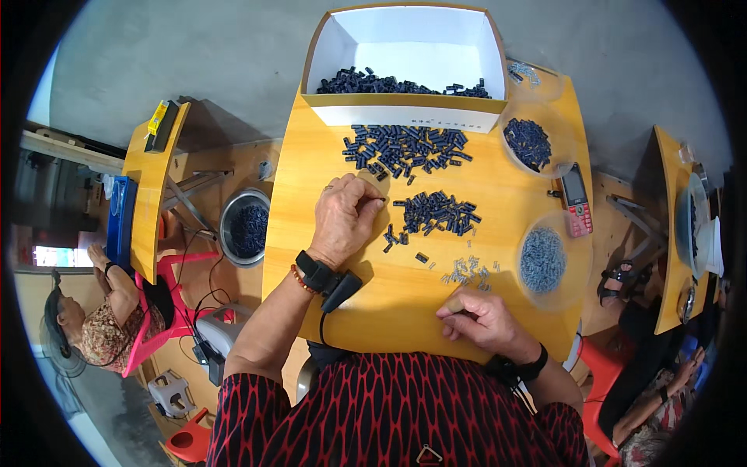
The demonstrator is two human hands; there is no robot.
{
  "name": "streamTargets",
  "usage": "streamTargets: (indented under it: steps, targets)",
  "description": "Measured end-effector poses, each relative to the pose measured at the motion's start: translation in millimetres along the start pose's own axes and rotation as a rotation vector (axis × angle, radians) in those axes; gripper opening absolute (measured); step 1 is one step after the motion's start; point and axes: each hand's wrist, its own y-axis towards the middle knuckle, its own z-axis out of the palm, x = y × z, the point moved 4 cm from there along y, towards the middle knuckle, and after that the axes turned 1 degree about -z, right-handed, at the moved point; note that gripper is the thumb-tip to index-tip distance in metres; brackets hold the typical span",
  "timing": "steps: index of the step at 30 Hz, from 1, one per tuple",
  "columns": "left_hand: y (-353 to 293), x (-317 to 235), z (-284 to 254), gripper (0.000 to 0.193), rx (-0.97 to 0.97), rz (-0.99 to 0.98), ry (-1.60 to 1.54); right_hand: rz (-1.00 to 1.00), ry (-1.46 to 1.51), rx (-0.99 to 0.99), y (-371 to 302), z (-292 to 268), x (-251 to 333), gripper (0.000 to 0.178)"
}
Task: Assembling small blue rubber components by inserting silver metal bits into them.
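My left hand [342, 222] is over the left middle of the wooden table [311, 171], thumb and fingers pinched. A small black cylindrical piece [380, 199] just shows at its fingertips. Nearer to me, my right hand [484, 321] is closed, with a tan cover on one finger; what it holds, if anything, is hidden. Beyond the left hand lies a loose pile of short black pieces [408, 148]. A second pile of black pieces [437, 214] is to its right. Small silvery pins [469, 270] are scattered just beyond the right hand.
At the back stands a white-lined box [416, 47] holding more black pieces. Along the right edge are a bowl of black pieces [529, 144], a bowl of silvery pins [543, 259] and a red-keyed phone [576, 200]. A metal basin [246, 227] stands left. People sit at both sides.
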Motion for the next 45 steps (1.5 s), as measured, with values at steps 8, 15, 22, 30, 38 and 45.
streamTargets:
  steps: [8,15,22,30,38,45]
  targets:
    - [-2,-17,14,0.017,0.025,-0.049,-0.175,0.019,0.077,-0.071,1,2,1,0.007]
    - [-5,-19,15,0.018,-0.006,0.046,-0.058,-0.036,0.066,-0.086,0,4,5,0.006]
    - [-22,-6,19,0.013,0.011,-0.206,-0.542,-0.004,0.104,-0.104,-3,4,-4,0.008]
    - [-43,-4,-9,0.013,-0.259,-0.269,-0.87,-0.091,0.183,-0.142,-5,10,0,0.005]
    - [-70,-28,-4,0.014,-0.042,-0.466,-1.312,-0.186,0.181,-0.176,27,19,44,0.006]
    - [-82,-38,2,0.016,0.048,-0.449,-1.409,-0.253,0.142,-0.285,54,23,59,0.009]
